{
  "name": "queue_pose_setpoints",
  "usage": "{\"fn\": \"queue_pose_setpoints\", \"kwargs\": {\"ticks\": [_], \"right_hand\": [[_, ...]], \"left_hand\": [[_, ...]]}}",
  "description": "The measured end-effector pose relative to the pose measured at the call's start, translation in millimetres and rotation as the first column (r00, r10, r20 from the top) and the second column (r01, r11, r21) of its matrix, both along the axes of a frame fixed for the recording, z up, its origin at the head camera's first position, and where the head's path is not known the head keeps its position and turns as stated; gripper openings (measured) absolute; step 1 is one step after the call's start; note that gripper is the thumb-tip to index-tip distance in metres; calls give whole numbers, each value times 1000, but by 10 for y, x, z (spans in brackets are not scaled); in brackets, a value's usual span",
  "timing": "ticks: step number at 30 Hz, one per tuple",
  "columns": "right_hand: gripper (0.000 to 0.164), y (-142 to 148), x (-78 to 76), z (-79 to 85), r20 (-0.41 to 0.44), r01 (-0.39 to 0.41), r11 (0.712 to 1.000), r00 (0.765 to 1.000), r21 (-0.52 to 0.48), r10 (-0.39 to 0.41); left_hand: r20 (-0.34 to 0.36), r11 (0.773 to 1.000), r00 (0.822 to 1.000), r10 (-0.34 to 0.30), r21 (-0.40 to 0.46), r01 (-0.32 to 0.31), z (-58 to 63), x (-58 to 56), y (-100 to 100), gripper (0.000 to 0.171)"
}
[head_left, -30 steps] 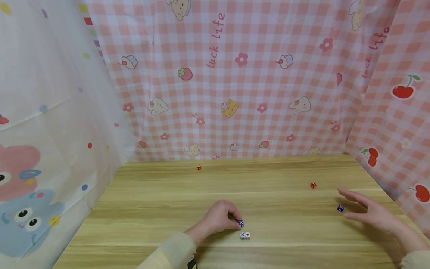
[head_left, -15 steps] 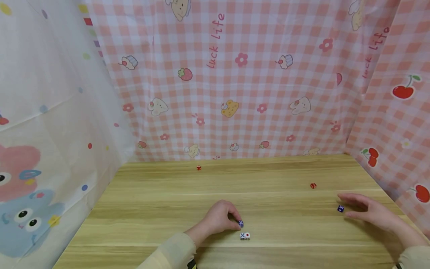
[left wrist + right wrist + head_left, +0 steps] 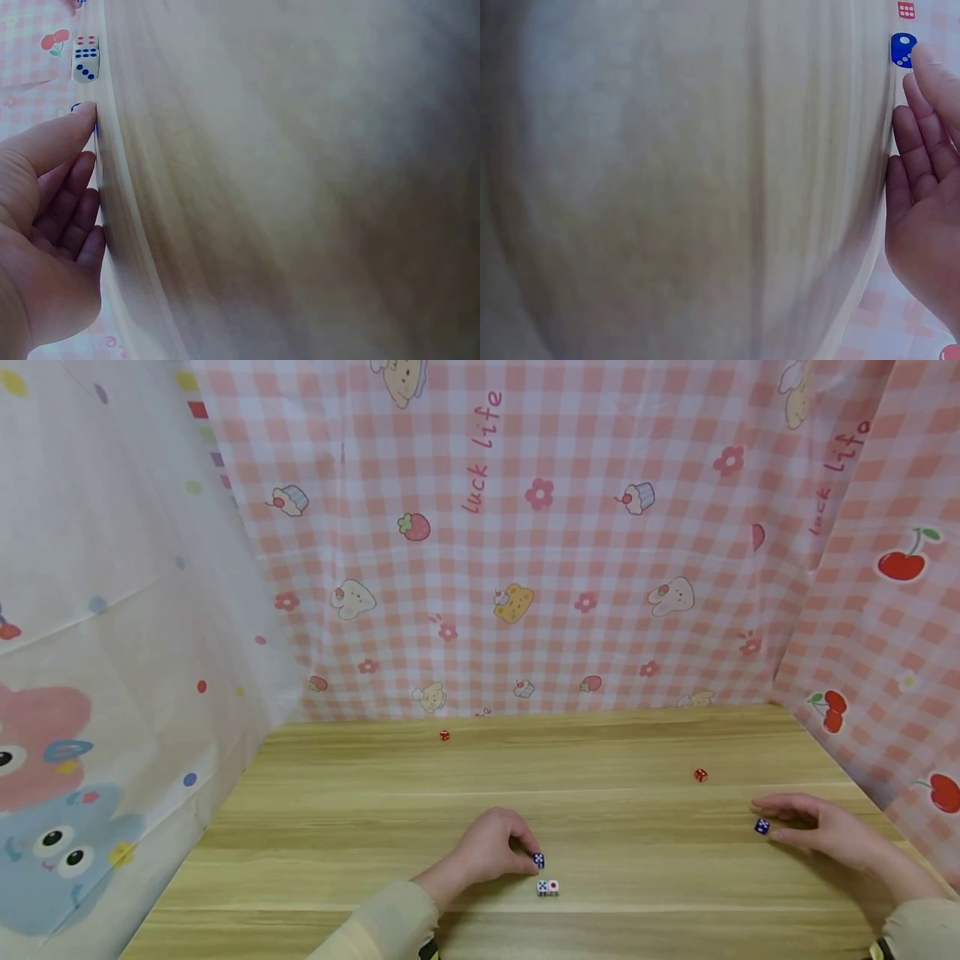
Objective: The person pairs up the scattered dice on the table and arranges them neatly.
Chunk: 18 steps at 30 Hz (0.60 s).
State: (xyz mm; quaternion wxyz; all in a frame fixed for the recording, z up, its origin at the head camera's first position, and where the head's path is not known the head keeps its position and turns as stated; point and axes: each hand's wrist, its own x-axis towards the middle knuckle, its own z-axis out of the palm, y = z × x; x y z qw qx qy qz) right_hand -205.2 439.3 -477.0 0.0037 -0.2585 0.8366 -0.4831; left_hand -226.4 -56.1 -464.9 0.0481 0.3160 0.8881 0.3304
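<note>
My left hand pinches a dark blue die with white pips between thumb and forefinger, low over the wooden table. In the left wrist view the thumb covers most of that die. Just nearer to me, two white dice sit side by side, one with a red pip on top. Over at the right, my right hand has its thumb and fingers parted around a second blue die. The thumb tip is close beside this die, which also shows at the fingertips in the right wrist view.
One red die lies near the table's back edge, left of middle. Another red die is beyond the right hand, to its left. A pink checked cloth hangs behind and on the right, and a white patterned cloth on the left.
The right hand's fingers have come slightly lower and nearer the blue die beside them. My left hand has stayed in place with its die.
</note>
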Motion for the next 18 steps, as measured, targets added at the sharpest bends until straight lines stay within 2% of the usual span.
{"fn": "queue_pose_setpoints", "kwargs": {"ticks": [7,13,18], "right_hand": [[35,4,-10,-12,-30,26,998,999,54,-25],[32,8,-30,-11,-4,3,999,1000,44,-3],[30,12,-51,-22,-15,-4,998,1000,58,5]], "left_hand": [[15,1000,1000,6,-5,-6,18,11,1,14],[6,1000,1000,3,-14,-3,-1,-1,2,14],[-1,1000,1000,-1,-13,1,-13,-7,2,15]]}}
